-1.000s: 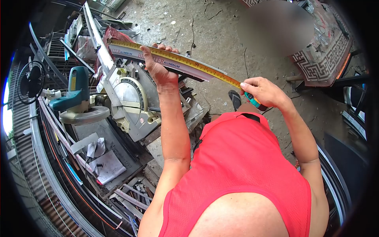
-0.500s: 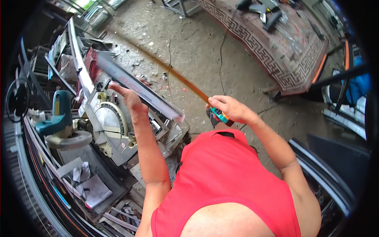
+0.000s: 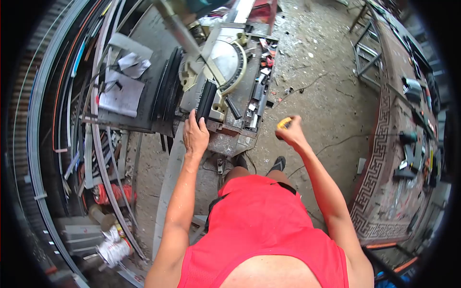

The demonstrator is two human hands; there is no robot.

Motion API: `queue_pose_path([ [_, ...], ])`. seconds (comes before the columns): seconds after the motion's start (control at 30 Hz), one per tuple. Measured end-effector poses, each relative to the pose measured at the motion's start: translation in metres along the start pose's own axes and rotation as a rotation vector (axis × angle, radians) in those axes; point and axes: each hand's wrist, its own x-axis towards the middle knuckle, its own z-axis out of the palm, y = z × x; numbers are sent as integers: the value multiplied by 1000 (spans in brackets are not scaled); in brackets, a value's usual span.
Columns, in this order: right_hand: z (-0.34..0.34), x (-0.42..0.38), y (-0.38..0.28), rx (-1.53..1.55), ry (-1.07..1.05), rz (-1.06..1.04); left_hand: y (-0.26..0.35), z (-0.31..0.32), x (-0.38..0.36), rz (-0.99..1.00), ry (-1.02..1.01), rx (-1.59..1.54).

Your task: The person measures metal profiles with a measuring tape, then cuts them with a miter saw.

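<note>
My left hand (image 3: 196,137) is at the near end of a short black profile bar (image 3: 207,99), its thumb and fingers around that end. The bar lies at a slant on the bed of a miter saw (image 3: 224,62), beside the round turntable. Out to the right, above the floor, my right hand (image 3: 293,133) is closed on a tape measure (image 3: 284,123). Only a yellow and dark part of it shows past the fingers, and no long blade is visible.
Small offcuts fill a tray (image 3: 259,86) along the saw's right side. Papers (image 3: 120,93) lie on a dark board to the left, near long profiles (image 3: 36,158). A patterned table (image 3: 374,192) with tools stands right. A cable (image 3: 336,144) crosses the floor.
The view has swung, bringing the saw in front of me. The long tape blade no longer shows. My left hand is now at the black bar; the long silvery profile near it is out of sight.
</note>
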Motion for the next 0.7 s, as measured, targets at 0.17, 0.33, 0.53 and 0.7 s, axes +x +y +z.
queue_pose_path([
  [0.17, 92, 120, -52, -403, 103, -497, -48, 34, 12, 26, 89, 154],
  [0.33, 123, 145, -76, -536, 123, -611, -41, 30, 25, -124, 114, 127],
  [0.53, 102, 132, -79, -513, 40, -641, -34, 29, 35, -184, 99, 144],
  [0.7, 64, 130, -165, -68, 367, -955, -27, 19, 36, -167, 68, 102],
])
